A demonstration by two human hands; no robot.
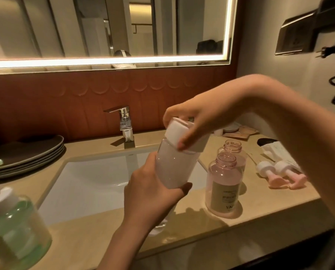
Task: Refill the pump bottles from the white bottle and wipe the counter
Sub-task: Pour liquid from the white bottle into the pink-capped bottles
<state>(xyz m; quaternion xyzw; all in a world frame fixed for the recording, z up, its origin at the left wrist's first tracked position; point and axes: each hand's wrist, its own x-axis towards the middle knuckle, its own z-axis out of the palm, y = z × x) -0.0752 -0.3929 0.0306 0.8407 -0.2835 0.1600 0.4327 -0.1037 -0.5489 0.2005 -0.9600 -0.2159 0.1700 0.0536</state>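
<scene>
Over the front edge of the sink [96,178], tipped a little to the right, the white bottle [172,168] is gripped round its body by the left hand [149,193]. The right hand [192,121] reaches down from above, fingers and thumb curled round the square cap [177,131]. Whether the cap is coming off or going on I cannot tell; my guess is that it is being loosened for pouring.

To do that well, I'd keep the lower hand firm and bring the bottle nearer upright while the cap turns, so nothing slops onto the counter [260,207]. Just to the right stand the front pink bottle [223,184] and, close behind it, the rear pink bottle [233,151], both with open necks. Their pump heads [268,172] lie on the counter further right. Those necks look narrow, so a slow pour with the lip held close would suit. The green bottle [16,221] at the near left has its pump on.
</scene>
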